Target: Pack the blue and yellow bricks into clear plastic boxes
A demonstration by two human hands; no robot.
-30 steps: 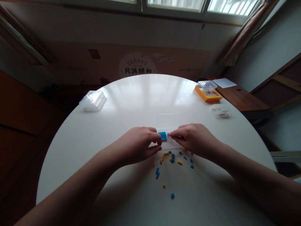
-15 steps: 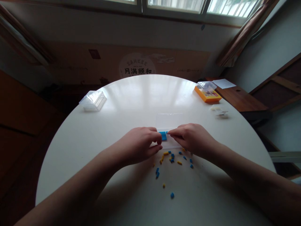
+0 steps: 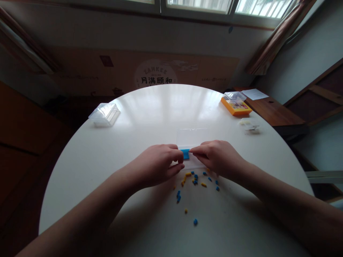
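Observation:
In front of me an open clear plastic box (image 3: 197,162) lies on the white table, its transparent lid (image 3: 191,136) folded back. Inside it sits a tight group of small blue bricks (image 3: 185,154). My left hand (image 3: 163,162) is at the box's left side, fingers curled round the edge beside the blue group and thumb near the front rim. From the right, my right hand (image 3: 215,154) reaches in with pinched fingers. Its index fingertip touches the upper right corner of the group, at a small blue brick mostly hidden by the finger.
Loose blue and yellow bricks (image 3: 195,179) lie scattered before the box, one blue brick (image 3: 195,222) closest to me. A clear case (image 3: 105,115) stands far left. Far right are a yellow box (image 3: 235,107) and a small clear packet (image 3: 249,126). A wooden desk (image 3: 278,113) adjoins the table.
The small blue brick at my right fingertips, earlier slightly apart from the blue group, now sits against it. My right hand shifted slightly left; my left hand stays in place.

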